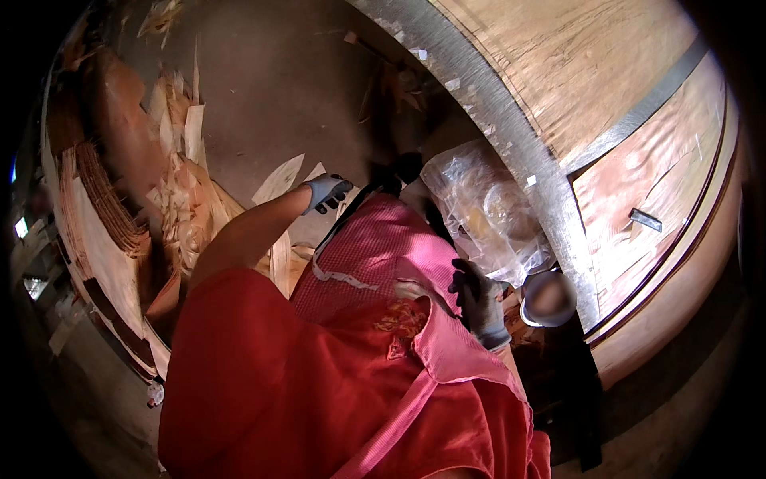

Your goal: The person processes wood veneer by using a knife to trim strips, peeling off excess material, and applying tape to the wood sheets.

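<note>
My left hand (325, 194), in a grey glove with black fingers, hangs beside the pink apron (391, 239). Its fingers are loosely bent and apart, and nothing shows in them. On the other side of the apron is my right hand (482, 307), gloved the same way. Its dark fingers are bent and spread close to the cloth, with no held thing in sight. A clear plastic bag (487, 211) lies just beyond this hand. To its right stands a white cup-shaped container (527, 314), its inside blurred.
A metal-edged table (550, 180) curves along the right, bearing wood veneer sheets (590, 56) and a small dark flat piece (645, 219). Torn veneer scraps (187, 207) pile up at the left beside stacked veneer (108, 203). Bare floor (271, 88) shows ahead.
</note>
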The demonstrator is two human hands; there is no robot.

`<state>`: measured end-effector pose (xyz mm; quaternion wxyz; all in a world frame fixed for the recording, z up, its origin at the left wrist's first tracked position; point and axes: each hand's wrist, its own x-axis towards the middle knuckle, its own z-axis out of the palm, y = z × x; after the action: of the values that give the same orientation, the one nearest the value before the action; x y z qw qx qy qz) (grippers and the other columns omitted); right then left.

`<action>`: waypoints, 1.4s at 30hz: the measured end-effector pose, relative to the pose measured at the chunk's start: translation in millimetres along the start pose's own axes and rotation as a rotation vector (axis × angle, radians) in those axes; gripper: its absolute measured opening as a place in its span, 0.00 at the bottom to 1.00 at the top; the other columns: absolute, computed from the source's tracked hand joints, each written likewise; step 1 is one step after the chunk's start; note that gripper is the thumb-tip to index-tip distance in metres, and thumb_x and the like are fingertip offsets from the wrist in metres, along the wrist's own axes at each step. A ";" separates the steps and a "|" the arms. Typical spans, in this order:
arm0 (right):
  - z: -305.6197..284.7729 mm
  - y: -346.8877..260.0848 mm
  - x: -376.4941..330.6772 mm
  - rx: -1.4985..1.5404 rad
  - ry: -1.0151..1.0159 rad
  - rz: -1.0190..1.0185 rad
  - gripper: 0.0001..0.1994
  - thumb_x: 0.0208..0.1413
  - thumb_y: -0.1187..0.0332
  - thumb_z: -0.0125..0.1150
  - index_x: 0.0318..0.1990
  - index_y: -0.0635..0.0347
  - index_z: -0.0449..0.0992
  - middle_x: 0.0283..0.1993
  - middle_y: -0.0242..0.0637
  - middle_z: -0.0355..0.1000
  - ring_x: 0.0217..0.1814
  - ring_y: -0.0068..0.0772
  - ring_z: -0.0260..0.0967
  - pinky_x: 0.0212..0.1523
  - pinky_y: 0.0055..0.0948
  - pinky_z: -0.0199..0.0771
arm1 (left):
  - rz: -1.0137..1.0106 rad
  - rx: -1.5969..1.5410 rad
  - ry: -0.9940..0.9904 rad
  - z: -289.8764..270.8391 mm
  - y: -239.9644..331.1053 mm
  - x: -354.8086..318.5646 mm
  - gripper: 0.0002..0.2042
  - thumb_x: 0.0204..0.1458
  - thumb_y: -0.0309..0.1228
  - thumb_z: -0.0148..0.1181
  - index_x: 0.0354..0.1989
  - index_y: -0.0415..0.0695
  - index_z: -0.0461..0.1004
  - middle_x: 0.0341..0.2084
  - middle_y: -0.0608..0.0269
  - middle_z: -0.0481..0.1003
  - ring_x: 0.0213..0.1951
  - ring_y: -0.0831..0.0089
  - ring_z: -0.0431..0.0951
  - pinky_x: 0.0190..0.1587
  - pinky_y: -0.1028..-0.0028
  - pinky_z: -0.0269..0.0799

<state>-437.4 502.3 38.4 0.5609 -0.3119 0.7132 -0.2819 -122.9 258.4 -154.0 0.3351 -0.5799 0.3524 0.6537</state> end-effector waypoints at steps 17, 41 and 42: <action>17.2 14.2 4.8 -0.066 -0.156 0.120 0.17 0.57 0.79 0.53 0.54 0.60 0.72 0.36 0.41 0.78 0.34 0.27 0.78 0.36 0.26 0.76 | 0.162 0.637 0.110 52.5 -23.8 169.9 0.32 0.50 0.61 0.50 0.52 0.48 0.77 0.53 0.50 0.74 0.55 0.50 0.74 0.55 0.59 0.69; 33.9 38.5 27.4 0.002 -0.160 0.005 0.13 0.60 0.71 0.57 0.52 0.58 0.73 0.30 0.46 0.77 0.29 0.39 0.78 0.30 0.33 0.73 | 0.452 -0.967 0.301 20.0 14.8 107.6 0.12 0.58 0.37 0.57 0.48 0.48 0.75 0.45 0.62 0.79 0.45 0.68 0.79 0.42 0.64 0.74; 36.1 32.8 31.4 -0.019 -0.168 -0.037 0.13 0.60 0.71 0.57 0.52 0.58 0.73 0.29 0.46 0.77 0.29 0.39 0.78 0.30 0.33 0.73 | 0.491 -1.033 0.344 4.5 23.5 89.7 0.14 0.58 0.36 0.57 0.51 0.46 0.74 0.47 0.60 0.78 0.47 0.67 0.79 0.44 0.63 0.74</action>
<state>-411.9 497.7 -13.6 0.6106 -0.3529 0.6602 -0.2584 -154.4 252.5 -241.1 -0.2132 -0.6667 0.1618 0.6956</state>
